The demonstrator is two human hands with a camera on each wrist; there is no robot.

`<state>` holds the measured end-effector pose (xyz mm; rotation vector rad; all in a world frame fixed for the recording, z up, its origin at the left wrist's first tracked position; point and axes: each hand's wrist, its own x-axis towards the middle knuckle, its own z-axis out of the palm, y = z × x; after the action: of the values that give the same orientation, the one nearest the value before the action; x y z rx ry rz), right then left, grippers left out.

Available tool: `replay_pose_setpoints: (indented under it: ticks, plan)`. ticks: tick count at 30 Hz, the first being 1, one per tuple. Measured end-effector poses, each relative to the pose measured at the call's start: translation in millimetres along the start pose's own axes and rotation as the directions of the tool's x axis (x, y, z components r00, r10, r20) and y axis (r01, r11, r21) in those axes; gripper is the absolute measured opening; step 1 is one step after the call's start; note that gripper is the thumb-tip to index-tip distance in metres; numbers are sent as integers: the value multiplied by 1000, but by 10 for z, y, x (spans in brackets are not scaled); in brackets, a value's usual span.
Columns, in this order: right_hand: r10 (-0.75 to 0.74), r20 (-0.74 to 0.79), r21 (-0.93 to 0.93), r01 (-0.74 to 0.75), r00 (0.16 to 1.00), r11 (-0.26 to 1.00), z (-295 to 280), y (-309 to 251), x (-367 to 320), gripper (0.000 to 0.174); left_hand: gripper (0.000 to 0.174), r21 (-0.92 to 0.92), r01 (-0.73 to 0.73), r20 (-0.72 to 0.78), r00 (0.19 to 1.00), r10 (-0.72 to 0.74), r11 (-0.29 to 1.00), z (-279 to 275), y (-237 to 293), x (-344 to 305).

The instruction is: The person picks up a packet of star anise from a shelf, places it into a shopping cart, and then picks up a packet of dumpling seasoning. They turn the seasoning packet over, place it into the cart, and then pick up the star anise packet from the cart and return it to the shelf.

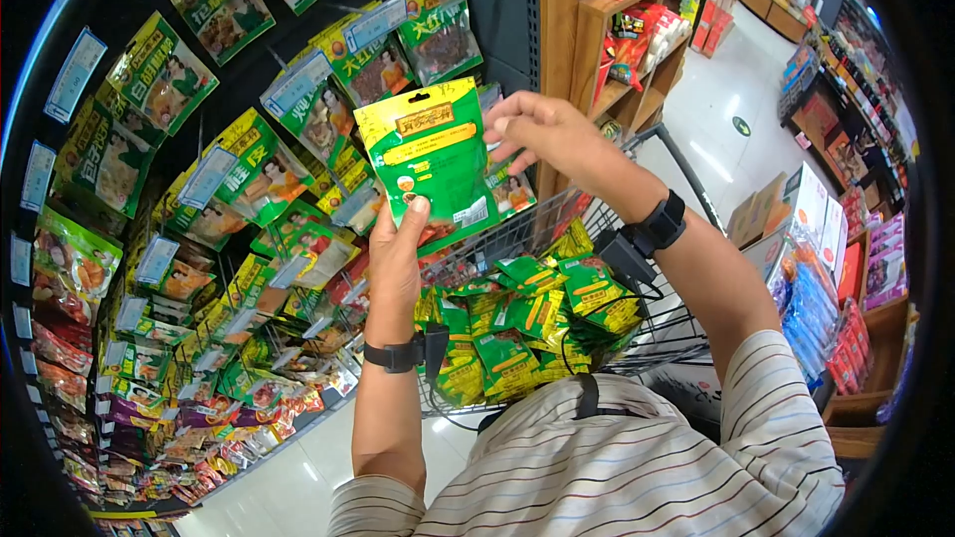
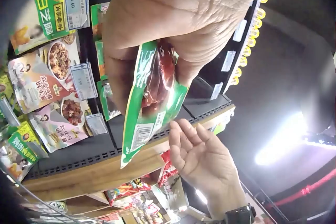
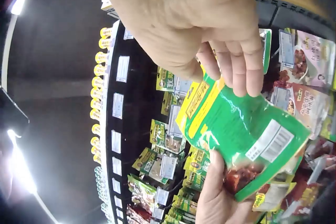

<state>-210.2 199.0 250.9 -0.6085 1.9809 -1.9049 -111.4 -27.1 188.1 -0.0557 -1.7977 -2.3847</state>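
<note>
A green and yellow spice packet [image 1: 434,171] is in my left hand [image 1: 398,251], its printed back with a white barcode label turned toward me. The left thumb presses on its lower front, and the fingers are hidden behind it. Through a clear window near the bottom, reddish-brown pieces show in the right wrist view of the packet [image 3: 244,124]. My right hand [image 1: 545,134] is beside the packet's upper right edge, fingers loosely bent and gripping nothing. In the left wrist view the right hand [image 2: 205,163] shows its palm, apart from the packet.
Hanging spice packets [image 1: 261,174] with price tags fill the dark shelf wall on the left. Below my hands a wire shopping cart [image 1: 686,313] holds a heap of similar green and yellow packets [image 1: 537,313]. A wooden shelf [image 1: 587,40] stands ahead; cartons [image 1: 796,209] stand on the right.
</note>
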Motion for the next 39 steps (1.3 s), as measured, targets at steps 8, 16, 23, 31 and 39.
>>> replay_pose_setpoints:
  ticks: [8, 16, 23, 31, 39]
  plan:
    - [-36, 60, -23, 38, 998, 999, 300, -30, -67, 67, 44, 500, -168, 12, 982, 187, 850, 191, 6, 92]
    - [159, -83, 87, -151, 984, 985, 167, -29, 72, 37, 57, 615, -355, 137, 928, 347, 704, 198, 61, 333]
    - [92, 70, 399, -112, 993, 910, -64, 233, 498, 35, 52, 197, -13, 115, 993, -10, 980, 32, 128, 890]
    - [-7, 6, 332, 4, 1000, 943, -492, 82, 995, 39, 36, 134, -46, 30, 999, 42, 990, -20, 5, 1254]
    - [-116, -136, 552, 173, 984, 816, -683, -191, 1529, 37, 34, 357, -158, 13, 986, 164, 921, 118, 105, 1648]
